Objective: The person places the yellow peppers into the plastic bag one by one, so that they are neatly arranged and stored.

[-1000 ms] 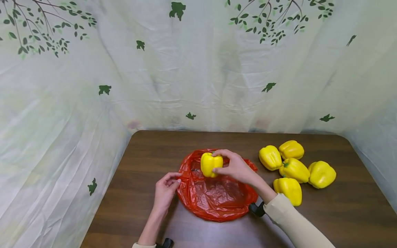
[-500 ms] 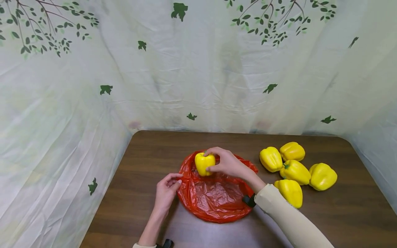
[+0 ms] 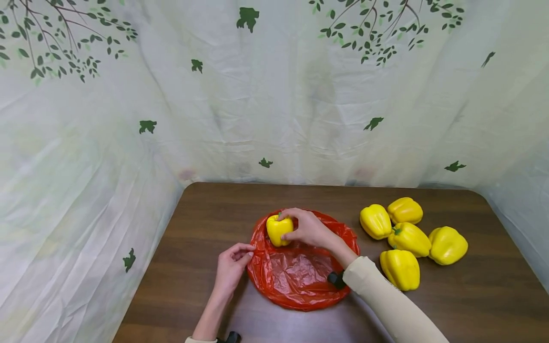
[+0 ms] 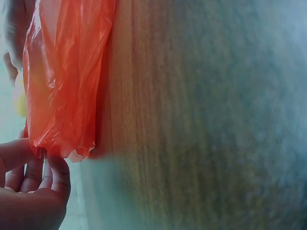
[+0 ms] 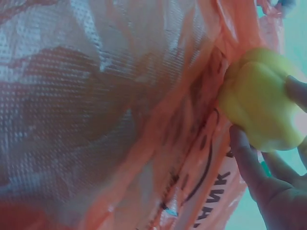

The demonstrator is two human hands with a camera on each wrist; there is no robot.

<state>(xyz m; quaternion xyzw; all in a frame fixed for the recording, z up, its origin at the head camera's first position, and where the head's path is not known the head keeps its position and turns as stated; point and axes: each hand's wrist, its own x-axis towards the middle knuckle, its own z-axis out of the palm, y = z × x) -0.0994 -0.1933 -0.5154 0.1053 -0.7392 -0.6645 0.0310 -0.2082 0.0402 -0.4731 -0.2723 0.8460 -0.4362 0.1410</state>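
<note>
A red plastic bag (image 3: 300, 281) stands with its mouth spread wide on the table. My left hand (image 3: 233, 267) pinches the left side of its rim between thumb and fingers; the left wrist view shows the bag's edge (image 4: 62, 120) gathered there. My right hand (image 3: 306, 230) holds a yellow bell pepper (image 3: 278, 231) over the far left part of the bag's mouth. In the right wrist view the thumb and fingers curl round the pepper (image 5: 259, 100), next to the bag's printed inner wall.
Several more yellow bell peppers (image 3: 409, 239) lie in a loose group right of the bag on the brown wooden table (image 3: 206, 209). A pale curtain (image 3: 296, 109) with leaf prints hangs behind the table and along its sides.
My right hand has moved left with the pepper, from over the middle of the far rim to the bag's far left part. My left hand has stayed at the rim.
</note>
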